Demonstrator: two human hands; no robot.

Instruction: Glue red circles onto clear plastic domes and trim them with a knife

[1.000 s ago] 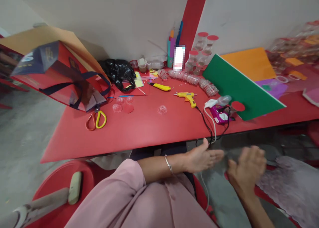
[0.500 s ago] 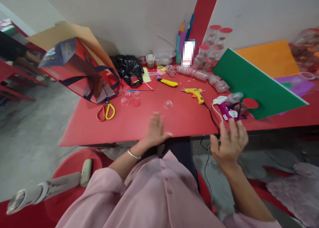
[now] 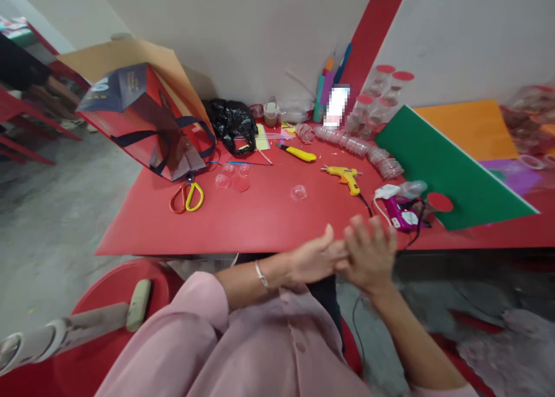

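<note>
Yellow glue gun (image 3: pixel 346 176) was noted beyond the right hand (image 3: pixel 372 257) (the nearer), nozzle pointed left; both grips, left hand (image 3: pixel 313 260) included, were opened, emptied of objects.

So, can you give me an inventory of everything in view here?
Table: one, red, centre
Carrier bag: one, red and navy, table's left end
Plastic bag: one, black, beside it
Scissors: one pair, red and yellow handles, left
Round pieces: five, clear or reddish, left to middle
Cutter: one, yellow, middle
Glue gun: one, yellow, right of cutter
Ribbed plastic: curved row, clear, back
Lidded jars: several, clear with red lids, right
Box: one, magenta, right front
Board: one, green, right
Sheets: two, orange and purple, behind board
Stool: one, red, bottom left
Remaining clutter: too unclear to count
Left hand, right hand: two, bare, together at table's front edge
</note>
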